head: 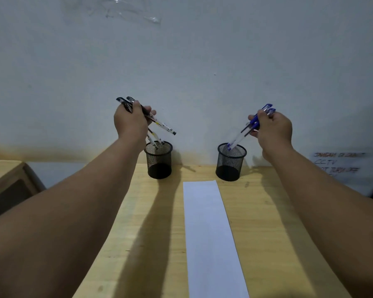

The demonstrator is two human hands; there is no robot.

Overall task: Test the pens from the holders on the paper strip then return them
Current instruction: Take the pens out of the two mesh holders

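Black-capped pens (151,119) bunched in left hand (128,123), blue-capped pens (249,127) in right hand (274,131), tips at mesh holders (158,161) (230,162). Lift straight, clear of rims, then carry to blank paper strip (209,233) between, on wooden table (267,233).

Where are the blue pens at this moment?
In the head view, the blue pens are on the right, gripped by the right hand, with their tips at the rim of the right mesh holder.
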